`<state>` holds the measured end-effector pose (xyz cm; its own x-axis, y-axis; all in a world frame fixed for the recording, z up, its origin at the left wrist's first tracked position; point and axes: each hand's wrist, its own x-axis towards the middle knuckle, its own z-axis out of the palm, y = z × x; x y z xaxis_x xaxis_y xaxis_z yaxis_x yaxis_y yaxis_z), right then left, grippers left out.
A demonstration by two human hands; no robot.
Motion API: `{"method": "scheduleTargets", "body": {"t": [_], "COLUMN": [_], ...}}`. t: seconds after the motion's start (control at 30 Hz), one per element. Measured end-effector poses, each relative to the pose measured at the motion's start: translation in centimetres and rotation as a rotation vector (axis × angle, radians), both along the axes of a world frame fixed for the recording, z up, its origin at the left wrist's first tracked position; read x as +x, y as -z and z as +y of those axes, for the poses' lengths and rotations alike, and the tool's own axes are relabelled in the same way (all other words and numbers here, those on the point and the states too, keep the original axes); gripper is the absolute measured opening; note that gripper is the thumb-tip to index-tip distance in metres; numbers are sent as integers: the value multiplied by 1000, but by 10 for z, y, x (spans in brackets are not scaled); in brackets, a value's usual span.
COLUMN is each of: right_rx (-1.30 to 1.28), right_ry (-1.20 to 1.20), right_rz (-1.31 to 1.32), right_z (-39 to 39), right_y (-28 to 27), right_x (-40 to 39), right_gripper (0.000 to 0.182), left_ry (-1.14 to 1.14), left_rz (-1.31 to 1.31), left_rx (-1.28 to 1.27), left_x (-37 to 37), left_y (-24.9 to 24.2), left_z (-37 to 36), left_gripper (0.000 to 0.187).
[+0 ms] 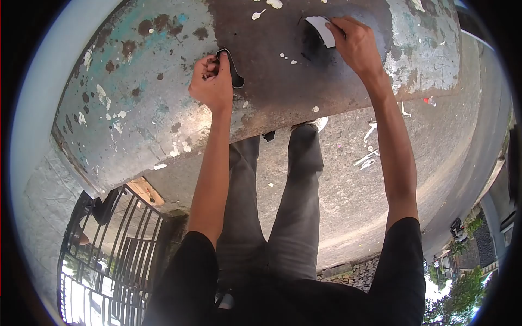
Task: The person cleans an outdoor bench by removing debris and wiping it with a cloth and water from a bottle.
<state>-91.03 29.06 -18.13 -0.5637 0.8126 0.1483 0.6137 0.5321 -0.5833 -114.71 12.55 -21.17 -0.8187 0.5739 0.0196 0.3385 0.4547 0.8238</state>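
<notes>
My left hand (213, 84) is closed, pinching a narrow, curled piece of black sandpaper (235, 73) with a pale torn edge, close to the worn surface of a slab (261, 81). In my right hand (356, 46) is a bent piece of sandpaper (322, 31), its whitish-grey back facing up. Thumb and fingers grip its right edge. Just below and left of that piece, a dark black smudge (318, 54) marks the brown part of the slab.
Paint flecks and turquoise patches cover the slab's left side. Beneath its near edge are my legs (296, 201) and rough concrete ground (348, 201). White scraps (367, 157) litter the ground. A metal gate (117, 244) stands lower left, with plants (462, 299) lower right.
</notes>
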Motion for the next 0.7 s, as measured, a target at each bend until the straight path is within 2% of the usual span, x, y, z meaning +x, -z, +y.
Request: {"method": "scheduleTargets", "body": {"t": [0.03,0.1,0.27,0.4,0.53,0.63,0.67,0.7], "right_rx": [44,23,32,-58,-103,-112,-63,-64], "right_ry": [12,-1,-255,-210,-369,-374,-274,-275], "right_rz": [37,-49,-64,-177,-51,-73,-99,-102], "right_z": [6,6,5,25,11,14,19,23], "right_y": [-3,-9,-12,-22,-17,-27,-29,-26], "right_x": [1,-4,-11,-14,-17,-15,-14,-12], "right_gripper": [12,13,15,12,13,13,13,13], "left_ry": [-3,21,-12,-17,-49,-51,-51,-51], "left_rz": [-3,81,150,220,235,228,224,220], "left_rx": [-7,-6,-17,-47,-5,1,-2,-4], "left_x": [0,-1,0,0,1,3,2,2], "left_y": [2,6,9,7,6,5,6,6], "left_z": [-1,-1,0,3,6,6,6,5], "left_gripper": [16,16,16,16,14,15,15,15]}}
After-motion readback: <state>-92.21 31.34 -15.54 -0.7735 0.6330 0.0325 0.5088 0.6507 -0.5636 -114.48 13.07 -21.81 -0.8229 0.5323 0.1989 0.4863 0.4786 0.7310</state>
